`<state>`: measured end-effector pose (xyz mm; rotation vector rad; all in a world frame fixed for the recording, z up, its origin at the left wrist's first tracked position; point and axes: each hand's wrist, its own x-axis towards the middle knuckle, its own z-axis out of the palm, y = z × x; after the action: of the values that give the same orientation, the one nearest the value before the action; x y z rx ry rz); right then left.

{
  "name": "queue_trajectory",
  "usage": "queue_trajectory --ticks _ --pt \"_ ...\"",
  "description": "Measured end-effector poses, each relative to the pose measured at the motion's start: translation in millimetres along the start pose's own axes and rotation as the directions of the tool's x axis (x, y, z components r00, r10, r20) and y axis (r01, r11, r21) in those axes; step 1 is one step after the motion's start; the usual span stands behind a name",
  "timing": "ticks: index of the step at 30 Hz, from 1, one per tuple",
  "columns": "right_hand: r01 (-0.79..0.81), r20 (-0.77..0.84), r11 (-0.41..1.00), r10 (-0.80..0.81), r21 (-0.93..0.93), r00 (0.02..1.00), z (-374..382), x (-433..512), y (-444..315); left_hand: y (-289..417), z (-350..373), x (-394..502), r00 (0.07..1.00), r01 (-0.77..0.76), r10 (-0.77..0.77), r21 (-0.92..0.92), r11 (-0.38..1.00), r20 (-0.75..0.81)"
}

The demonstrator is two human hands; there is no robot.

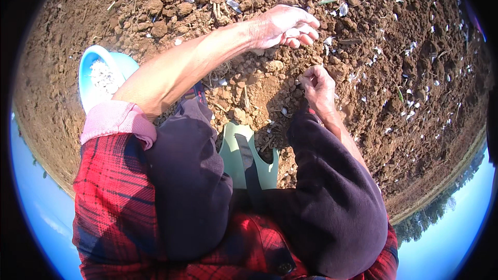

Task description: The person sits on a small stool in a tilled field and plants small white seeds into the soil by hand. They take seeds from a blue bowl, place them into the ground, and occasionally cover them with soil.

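Observation:
My left hand (291, 27) reaches across the soil, its fingers curled around pale pieces that look like garlic cloves. Close below it, my right hand (319, 85) is low over the clods with its thumb and fingers pinched together; whether something small is between them cannot be made out. A white clove (284, 111) lies on the soil below my right hand. Many more white cloves (410, 115) and bits of papery skin are scattered over the ground at the right. A light blue plastic bowl (128, 64) with white cloves (103, 77) in it stands at the left, partly behind my left forearm.
Rough brown soil (155, 7) with clods and dry stalks spreads around. Between my legs is a pale green plastic piece (231, 155) with a dark strap (246, 155), perhaps a low stool. A dry root clump (217, 1) lies above my left forearm.

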<state>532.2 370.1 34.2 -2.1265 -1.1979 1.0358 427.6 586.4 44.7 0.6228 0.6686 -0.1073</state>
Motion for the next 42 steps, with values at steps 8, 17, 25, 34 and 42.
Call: queue_trajectory --ticks 8,17,25,34,42 --pt "0.311 -0.056 0.949 -0.314 -0.056 0.948 -41 53 -59 -21 0 -4 0.991 0.127 -0.124 -0.084 0.988 0.042" --pt "0.073 0.160 0.996 -0.064 -0.052 0.985 -81 65 -30 -30 -1 11 0.982 0.173 -0.169 -0.042 0.984 0.090" --pt "0.114 0.001 0.960 -0.118 -0.257 0.993 -56 79 23 -22 -10 13 0.989 0.131 -0.127 0.057 0.990 -0.079" --pt "0.303 0.189 0.769 -0.237 -0.563 0.953 -35 80 36 -19 -8 10 0.993 0.085 -0.080 0.044 0.995 -0.090" --pt "0.053 -0.120 0.992 -0.067 -0.112 0.991 -59 63 1 -21 -9 6 0.995 0.099 -0.098 -0.026 0.995 0.023"
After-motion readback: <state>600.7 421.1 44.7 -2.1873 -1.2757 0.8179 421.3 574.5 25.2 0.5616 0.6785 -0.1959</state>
